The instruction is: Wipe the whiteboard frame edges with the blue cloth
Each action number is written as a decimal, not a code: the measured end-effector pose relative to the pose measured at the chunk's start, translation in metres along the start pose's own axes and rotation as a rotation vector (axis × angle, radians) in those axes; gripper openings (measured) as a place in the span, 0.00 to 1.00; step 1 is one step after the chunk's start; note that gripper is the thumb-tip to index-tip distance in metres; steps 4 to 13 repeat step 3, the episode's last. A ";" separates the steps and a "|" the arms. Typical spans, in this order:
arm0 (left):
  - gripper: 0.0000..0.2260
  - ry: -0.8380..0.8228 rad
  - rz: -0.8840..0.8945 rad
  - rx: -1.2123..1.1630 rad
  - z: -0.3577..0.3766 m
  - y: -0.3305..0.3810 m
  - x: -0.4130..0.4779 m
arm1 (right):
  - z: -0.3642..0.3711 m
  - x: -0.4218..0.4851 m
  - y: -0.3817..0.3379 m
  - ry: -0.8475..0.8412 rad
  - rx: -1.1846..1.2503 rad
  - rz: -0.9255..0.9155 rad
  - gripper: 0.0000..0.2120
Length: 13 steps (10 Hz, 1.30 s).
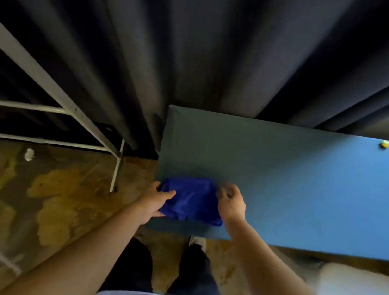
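Head view: both hands [155,201] on blue cloth [190,200], no legible writing.

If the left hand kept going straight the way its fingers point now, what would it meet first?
The left hand already grips the blue cloth; pushed on rightward, it would probably meet the right hand across the bundle, though depth is unclear.

No legible text anywhere.

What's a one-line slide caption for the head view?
Head view: both hands, left and right, gather the blue cloth at the near left corner of a blue tabletop.
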<state>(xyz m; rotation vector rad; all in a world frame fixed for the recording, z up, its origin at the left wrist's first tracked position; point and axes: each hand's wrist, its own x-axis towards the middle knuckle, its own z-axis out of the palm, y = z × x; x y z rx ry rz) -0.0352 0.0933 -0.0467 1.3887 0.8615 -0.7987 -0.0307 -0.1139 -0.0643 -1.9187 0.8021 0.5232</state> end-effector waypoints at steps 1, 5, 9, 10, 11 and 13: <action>0.21 0.027 -0.085 0.177 -0.010 -0.013 -0.006 | -0.005 0.002 0.002 -0.112 -0.085 0.070 0.15; 0.17 0.114 0.103 0.337 -0.031 -0.022 -0.027 | 0.003 -0.034 0.010 -0.081 -0.257 -0.058 0.18; 0.17 0.114 0.103 0.337 -0.031 -0.022 -0.027 | 0.003 -0.034 0.010 -0.081 -0.257 -0.058 0.18; 0.17 0.114 0.103 0.337 -0.031 -0.022 -0.027 | 0.003 -0.034 0.010 -0.081 -0.257 -0.058 0.18; 0.17 0.114 0.103 0.337 -0.031 -0.022 -0.027 | 0.003 -0.034 0.010 -0.081 -0.257 -0.058 0.18; 0.17 0.114 0.103 0.337 -0.031 -0.022 -0.027 | 0.003 -0.034 0.010 -0.081 -0.257 -0.058 0.18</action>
